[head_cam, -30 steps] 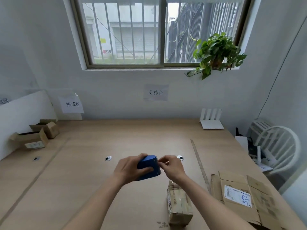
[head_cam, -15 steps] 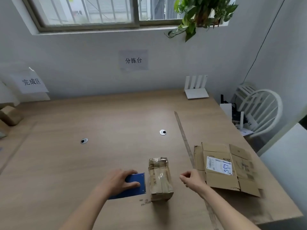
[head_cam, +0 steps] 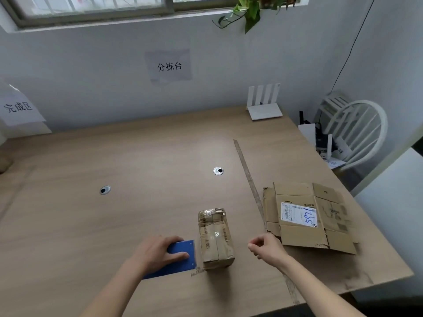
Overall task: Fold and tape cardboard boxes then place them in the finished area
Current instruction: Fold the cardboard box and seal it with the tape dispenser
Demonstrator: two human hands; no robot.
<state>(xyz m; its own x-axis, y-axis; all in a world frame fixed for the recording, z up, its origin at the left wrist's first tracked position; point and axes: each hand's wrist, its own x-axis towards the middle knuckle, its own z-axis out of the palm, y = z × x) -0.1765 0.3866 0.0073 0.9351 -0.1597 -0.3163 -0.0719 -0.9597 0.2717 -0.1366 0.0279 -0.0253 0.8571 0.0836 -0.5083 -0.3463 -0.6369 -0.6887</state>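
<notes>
Left hand (head_cam: 160, 252) gripped blue tape dispenser (head_cam: 180, 257) at nine o'clock of taped box (head_cam: 216, 239); right hand (head_cam: 265, 248), loosely curled, held nothing. Taping appeared complete; transfer to finished area judged next.

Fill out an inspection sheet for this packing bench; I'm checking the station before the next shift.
Surface: wooden table, two round cable grommets, a tape strip running along it.
Job's things: taped small box standing near the front edge; flattened cardboard box with a shipping label to its right; blue tape dispenser lying to its left.
Clutter: white router at the back edge.
Hands: left hand rests on the blue tape dispenser, fingers over it; right hand loosely curled, holding nothing, beside the flattened cardboard box.
Cables: black cable down the right wall.
Surroundings: window, hanging plant, two paper wall signs, white chair at right.
</notes>
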